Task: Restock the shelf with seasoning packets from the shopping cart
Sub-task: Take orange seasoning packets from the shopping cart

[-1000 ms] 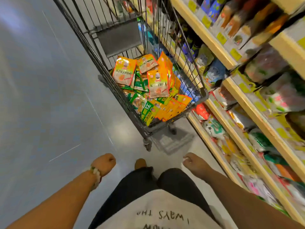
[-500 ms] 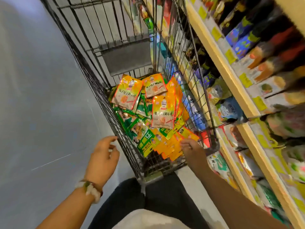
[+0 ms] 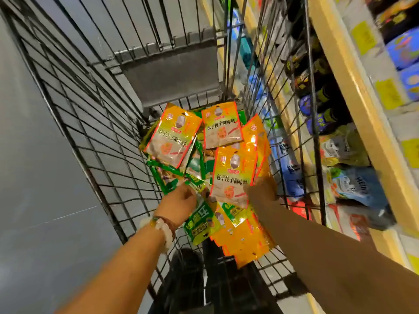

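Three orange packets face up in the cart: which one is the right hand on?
The nearest orange packet, standing between both hands; the right hand touches its right edge. The other two lie farther back, untouched.

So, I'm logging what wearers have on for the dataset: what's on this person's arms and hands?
Both forearms are bare, no sleeves or gloves. The left wrist carries a bracelet of chunky pale beads with a green and a dark reddish band. The right hand and wrist show nothing worn.
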